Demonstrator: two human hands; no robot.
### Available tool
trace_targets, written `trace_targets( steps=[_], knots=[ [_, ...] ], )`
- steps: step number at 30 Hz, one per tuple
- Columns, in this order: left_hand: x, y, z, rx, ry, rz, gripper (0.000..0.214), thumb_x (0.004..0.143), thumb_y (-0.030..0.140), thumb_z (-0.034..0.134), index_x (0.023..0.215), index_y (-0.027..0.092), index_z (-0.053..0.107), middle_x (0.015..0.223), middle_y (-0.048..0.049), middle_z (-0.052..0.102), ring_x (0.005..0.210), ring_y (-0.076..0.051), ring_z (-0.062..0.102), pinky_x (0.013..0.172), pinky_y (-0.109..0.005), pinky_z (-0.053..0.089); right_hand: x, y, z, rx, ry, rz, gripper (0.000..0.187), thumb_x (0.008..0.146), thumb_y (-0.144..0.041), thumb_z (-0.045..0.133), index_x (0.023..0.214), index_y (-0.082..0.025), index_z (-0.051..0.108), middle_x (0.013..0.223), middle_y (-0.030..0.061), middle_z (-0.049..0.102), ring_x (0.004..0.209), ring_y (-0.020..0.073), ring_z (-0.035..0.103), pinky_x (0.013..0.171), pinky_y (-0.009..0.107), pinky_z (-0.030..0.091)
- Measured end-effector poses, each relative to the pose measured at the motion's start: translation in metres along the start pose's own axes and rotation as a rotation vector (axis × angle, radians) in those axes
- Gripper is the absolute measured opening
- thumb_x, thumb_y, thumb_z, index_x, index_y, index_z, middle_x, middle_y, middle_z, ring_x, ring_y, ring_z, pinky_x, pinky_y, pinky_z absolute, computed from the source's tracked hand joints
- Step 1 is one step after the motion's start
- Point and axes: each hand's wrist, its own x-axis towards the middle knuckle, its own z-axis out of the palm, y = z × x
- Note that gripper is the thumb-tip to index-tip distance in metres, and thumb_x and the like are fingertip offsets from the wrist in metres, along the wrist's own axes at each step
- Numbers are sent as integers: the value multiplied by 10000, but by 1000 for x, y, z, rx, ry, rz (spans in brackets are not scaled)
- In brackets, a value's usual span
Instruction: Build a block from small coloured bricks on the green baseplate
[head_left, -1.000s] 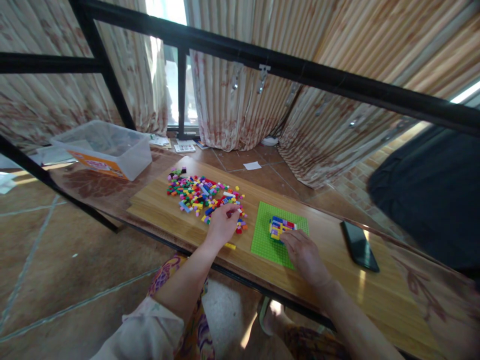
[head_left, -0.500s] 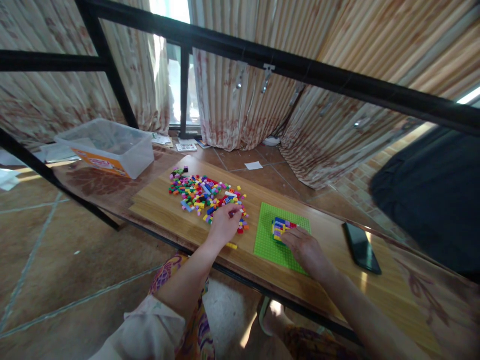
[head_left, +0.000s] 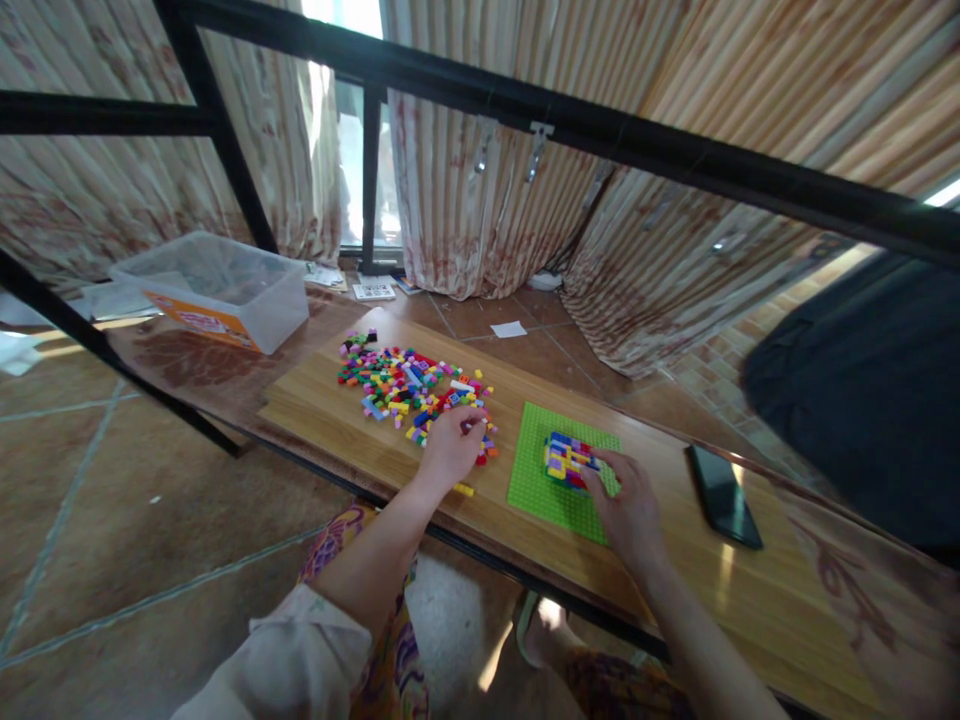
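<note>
A pile of small coloured bricks (head_left: 405, 382) lies on a wooden board (head_left: 322, 410). My left hand (head_left: 450, 447) rests at the pile's near right edge, its fingers curled and pinched among the bricks; what they hold is too small to name. To the right lies a green baseplate (head_left: 536, 490) with a small multicoloured brick build (head_left: 566, 458) on it. My right hand (head_left: 630, 505) lies on the baseplate's right side, fingers stretched out and touching the build's right edge. A single yellow brick (head_left: 464, 489) lies near the board's front edge.
A clear plastic bin (head_left: 217, 290) stands at the far left of the table. A black phone (head_left: 724, 493) lies flat to the right of the baseplate. Black metal frame bars (head_left: 600, 135) cross overhead. Curtains hang behind; a dark cloth mass (head_left: 862, 390) sits at the right.
My right hand has shifted from the near side of the build to its right side. The left hand has stayed at the pile's edge, fingers curling in slightly.
</note>
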Motion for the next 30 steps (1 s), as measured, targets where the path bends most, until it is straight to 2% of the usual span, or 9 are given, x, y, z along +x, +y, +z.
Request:
trace_targets(
  steps=[4,9,15,18,22,26,30],
  knots=[
    [-1,1,-1,-9,-10,6,178,834,147,558,912,134,718,859,-57,756,775,-167,686,734,-266,539,-2,-2,15,46,-19,71,423,862,-502,544,1115,-180,653,1172,136,621,1140,278,527,1014,495,403],
    [2,-5,-2,15,4,42,176,825,152,567,909,144,722,900,-62,754,813,-173,687,776,-281,538,-7,-3,26,210,22,180,391,817,-491,588,1055,-194,678,1211,124,569,1129,250,540,1010,455,439],
    [3,-10,0,9,6,71,165,807,145,573,876,148,722,874,-57,749,803,-174,681,767,-279,529,-3,-7,27,271,56,236,348,779,-492,624,958,-204,704,1203,116,576,1134,249,546,1005,450,450],
    [-1,-12,-3,-25,7,72,168,807,163,577,883,146,725,880,-60,747,791,-172,672,745,-274,522,-11,-10,21,276,103,265,373,816,-503,585,994,-196,700,1182,123,597,1105,246,568,998,457,448],
    [-9,-15,-9,-68,4,55,188,802,219,598,921,155,729,813,-42,734,682,-154,635,643,-251,500,-48,-12,8,282,241,362,402,881,-499,498,1071,-188,666,1184,136,610,1105,249,577,977,461,449],
    [-21,-14,-16,-49,25,112,196,813,257,594,923,158,723,851,-51,729,731,-160,642,683,-262,507,-93,1,-10,268,174,365,363,870,-494,514,1007,-199,676,1142,123,641,1081,250,597,987,451,444],
    [-43,-15,-23,54,48,233,200,836,249,561,939,167,711,888,-60,721,809,-177,654,747,-287,520,-114,34,-37,183,137,391,381,827,-520,518,938,-200,692,1112,126,665,1056,274,621,941,438,475]
  ],
)
